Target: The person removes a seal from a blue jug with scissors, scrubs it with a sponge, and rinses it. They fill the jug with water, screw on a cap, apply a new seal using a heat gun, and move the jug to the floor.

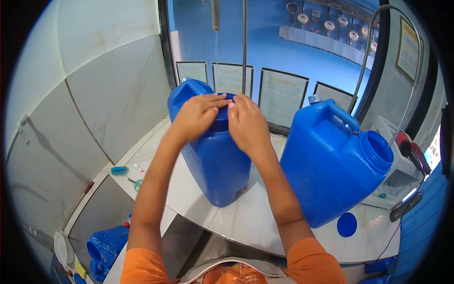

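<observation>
A tall blue jug stands upright on the white tiled counter. Both hands are on the blue screw cap at its near top end. My left hand lies over the cap's left side, fingers reaching across its top. On the right side, my right hand wraps round the cap, its fingertips close to those of the left. To the right stands a second blue jug, its wide mouth uncovered. A loose blue cap lies on the counter beside it.
A metal pipe drips behind the first jug; a thin pole stands beside it. A teal brush and scissors lie on the left. More blue containers sit at lower left. A curved hose rises at right.
</observation>
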